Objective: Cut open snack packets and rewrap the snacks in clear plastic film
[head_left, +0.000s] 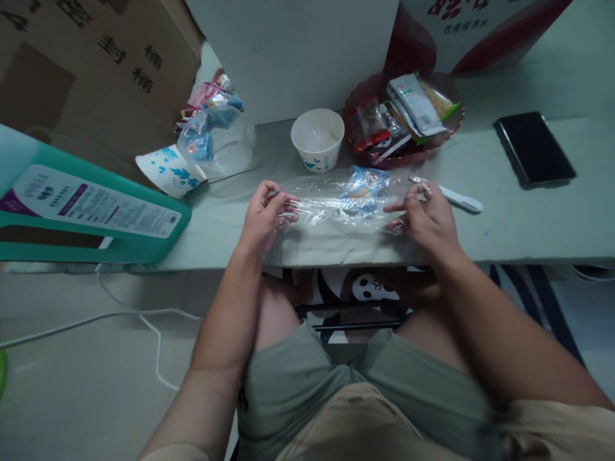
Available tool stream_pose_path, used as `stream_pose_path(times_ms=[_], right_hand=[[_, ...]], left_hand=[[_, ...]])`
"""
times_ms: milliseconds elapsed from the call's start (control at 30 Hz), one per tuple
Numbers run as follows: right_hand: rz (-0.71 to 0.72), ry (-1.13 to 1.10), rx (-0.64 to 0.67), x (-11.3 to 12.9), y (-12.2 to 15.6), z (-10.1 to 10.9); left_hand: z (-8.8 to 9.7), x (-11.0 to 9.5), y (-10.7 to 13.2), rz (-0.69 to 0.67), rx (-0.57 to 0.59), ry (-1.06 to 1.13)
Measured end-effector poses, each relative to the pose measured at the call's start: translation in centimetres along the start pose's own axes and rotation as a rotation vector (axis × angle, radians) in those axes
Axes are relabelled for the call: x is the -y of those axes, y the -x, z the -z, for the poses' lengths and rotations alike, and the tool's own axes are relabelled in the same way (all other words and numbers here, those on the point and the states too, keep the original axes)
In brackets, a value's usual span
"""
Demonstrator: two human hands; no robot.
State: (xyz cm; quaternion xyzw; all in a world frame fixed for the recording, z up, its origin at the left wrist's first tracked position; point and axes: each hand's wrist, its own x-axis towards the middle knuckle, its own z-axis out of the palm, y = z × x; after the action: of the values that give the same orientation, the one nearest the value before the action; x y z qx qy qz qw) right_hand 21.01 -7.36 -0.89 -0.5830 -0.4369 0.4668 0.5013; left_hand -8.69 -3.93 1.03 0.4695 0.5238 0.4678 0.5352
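Note:
A sheet of clear plastic film [317, 211] is stretched between my two hands, low over the table near its front edge. My left hand [270, 214] pinches the film's left side between thumb and fingers. At the opposite side my right hand [423, 214] grips the film with thumb and forefinger, its other fingers partly extended. A small blue snack packet [366, 189] shows at the film's right half; whether it lies under or on the film I cannot tell. Just beyond my right hand lies a white-handled utility knife [461, 198], its far end partly hidden by the fingers.
Behind the film stand a white paper bowl [318, 137] and a reddish glass dish [451, 134] of snack packets. A tipped paper cup [170, 171] and a clear bag of packets [211, 137] lie left, near a green jug [158, 224]. A phone [535, 148] rests at right.

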Motion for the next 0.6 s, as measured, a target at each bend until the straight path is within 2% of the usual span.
stream_pose_path(times_ms=[267,400,500,600], right_hand=[[0.016,0.303,-0.117,0.4,-0.6,0.1],[-0.094,0.323,-0.136,1.1,-0.7,0.1],[-0.023,0.343,-0.155,1.0,-0.7,0.4],[0.088,0.454,-0.19,0.4,-0.9,1.0]], left_hand=[[-0.1,0.1,-0.9,0.12,-0.165,-0.228],[0.0,-0.3,-0.8,0.213,-0.134,-0.24],[0.2,0.2,-0.8,0.147,-0.108,-0.253],[0.7,1.1,-1.0,0.046,-0.127,-0.434]])
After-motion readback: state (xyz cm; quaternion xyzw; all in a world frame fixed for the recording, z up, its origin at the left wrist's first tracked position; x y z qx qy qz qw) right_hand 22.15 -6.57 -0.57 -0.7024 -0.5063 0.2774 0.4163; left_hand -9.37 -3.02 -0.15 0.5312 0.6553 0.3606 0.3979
